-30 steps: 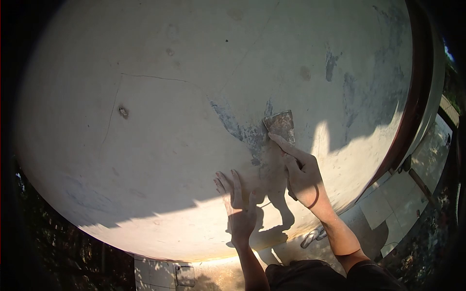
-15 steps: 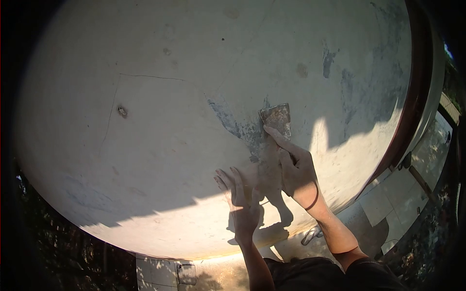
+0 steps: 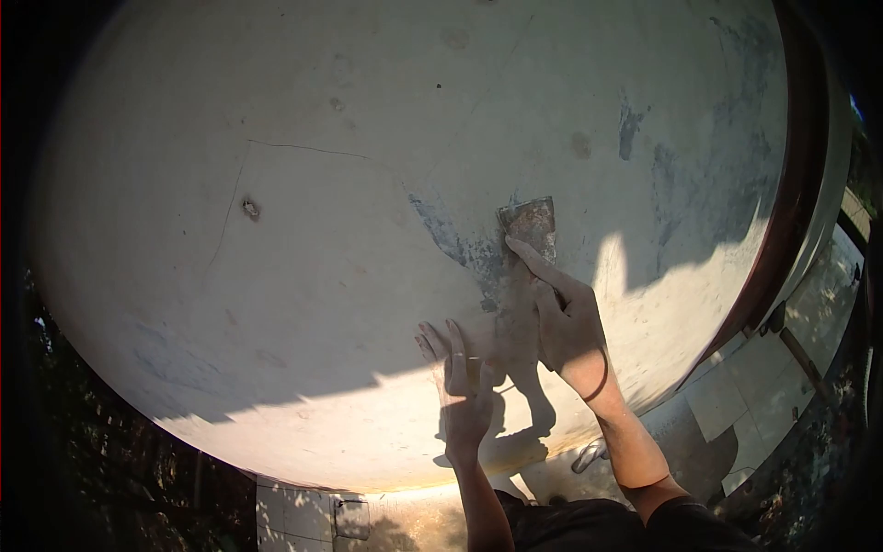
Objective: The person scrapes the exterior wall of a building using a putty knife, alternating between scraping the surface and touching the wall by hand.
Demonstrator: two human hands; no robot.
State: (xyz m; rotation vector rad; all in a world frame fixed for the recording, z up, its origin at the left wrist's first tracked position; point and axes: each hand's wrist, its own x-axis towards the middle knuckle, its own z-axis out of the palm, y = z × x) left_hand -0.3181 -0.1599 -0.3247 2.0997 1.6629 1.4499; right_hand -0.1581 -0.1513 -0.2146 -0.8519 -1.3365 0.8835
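A pale wall [image 3: 313, 230] fills most of the view, with grey worn patches. My right hand [image 3: 566, 317] is wrapped round a scraper [image 3: 531, 225] with a broad, stained metal blade; the index finger lies along it. The blade is against the wall, just right of a dark grey patch [image 3: 446, 235]. Lower and to the left, my left hand [image 3: 458, 382] is raised at the wall with its fingers apart and nothing in it. Whether its fingertips touch the surface is hard to tell.
A dark red upright trim [image 3: 791, 184] borders the wall on the right. Pale floor tiles [image 3: 727, 396] lie below it, with a dark bar nearby. A square cover [image 3: 351, 518] is set in the ground at the bottom. Dark foliage shows at lower left.
The view has shifted slightly, so the wall marks appear a little to the right. The scraper stays near the same patch, and both hands keep nearly the same pose.
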